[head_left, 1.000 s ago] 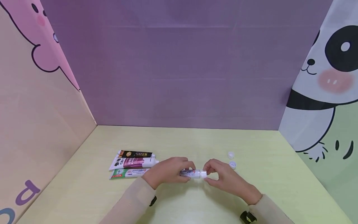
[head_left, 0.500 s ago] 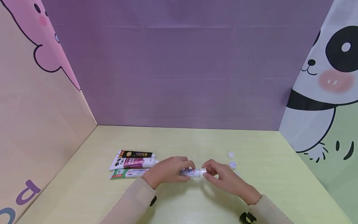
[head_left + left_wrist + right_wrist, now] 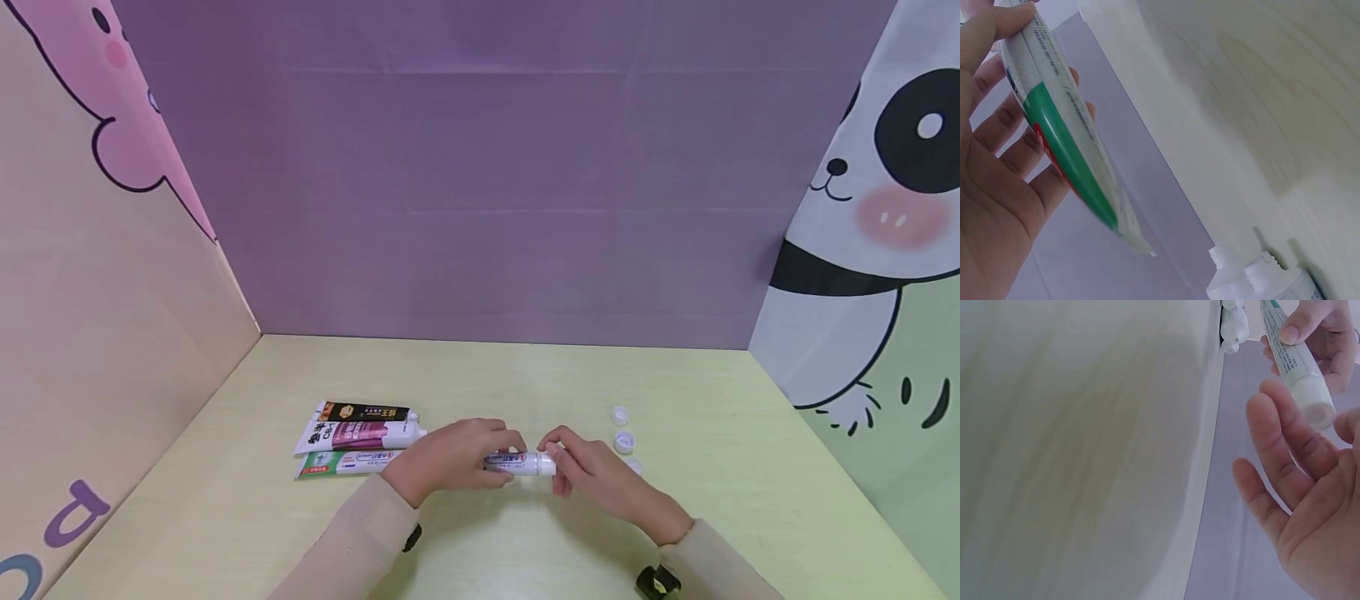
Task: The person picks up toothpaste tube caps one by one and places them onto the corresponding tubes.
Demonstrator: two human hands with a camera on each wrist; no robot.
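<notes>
My left hand (image 3: 456, 458) grips a white plastic squeeze tube with green and red bands (image 3: 1069, 150), thumb on one face and fingers around the other. The tube is held above the pale wood-grain worktop (image 3: 487, 383), between both hands, cap end toward the right. Its printed label shows on the head feed, but the characters are too small for me to read with certainty. A round white plastic cap (image 3: 1313, 403) is on its end.

My right hand (image 3: 600, 479) is at that cap, its fingers released and loosely extended; I cannot tell whether they contact it.

Left of the left hand, three tubes lie side by side on the worktop: a black tube with gold characters (image 3: 360, 413), one resembling 王; a white tube with a purple panel (image 3: 375, 435), marked in black with what looks like "CB-"; and a white-and-green tube with a red patch (image 3: 352, 463), partly covered by the left hand. The left wrist feed shows bare threaded nozzles (image 3: 1266, 272).

Beyond the right hand, three small white caps (image 3: 624, 442) lie in a row, the nearest partly hidden.
</notes>
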